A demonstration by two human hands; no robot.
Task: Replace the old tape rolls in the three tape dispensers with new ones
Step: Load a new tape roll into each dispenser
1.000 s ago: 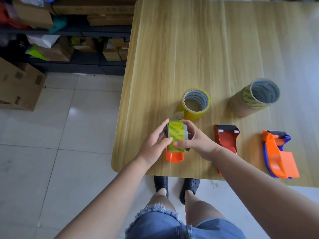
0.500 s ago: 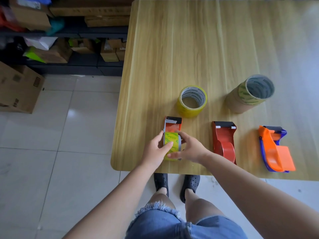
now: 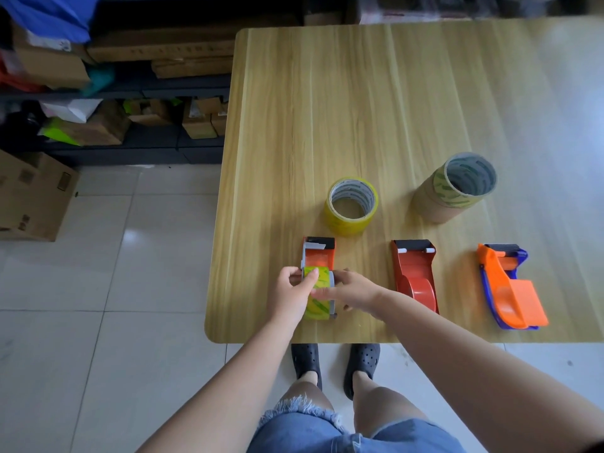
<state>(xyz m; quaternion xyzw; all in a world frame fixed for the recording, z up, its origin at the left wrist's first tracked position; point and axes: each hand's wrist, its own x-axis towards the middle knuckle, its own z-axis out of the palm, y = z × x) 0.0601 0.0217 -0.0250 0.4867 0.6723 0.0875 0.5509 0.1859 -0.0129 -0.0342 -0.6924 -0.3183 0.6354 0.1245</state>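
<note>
An orange tape dispenser [image 3: 318, 256] lies flat near the table's front left edge with a yellow-green tape roll [image 3: 318, 295] seated in it. My left hand [image 3: 291, 294] grips the roll from the left, thumb on top. My right hand [image 3: 351, 291] holds the roll and dispenser from the right, fingers laid across the roll's side. A red dispenser [image 3: 415, 274] lies to the right, and an orange-and-blue dispenser [image 3: 506, 286] further right. A single yellow tape roll [image 3: 351, 207] sits behind the first dispenser. A stack of tape rolls [image 3: 454, 188] stands behind the other two.
The wooden table [image 3: 359, 109] stretches away behind the rolls. To the left are a tiled floor, a cardboard box [image 3: 29, 197] and dark shelves [image 3: 130, 93] packed with boxes. My feet stand under the table's front edge.
The dispenser with the roll, held up off the table a second ago, has come down flat on the table. Both hands stay on it.
</note>
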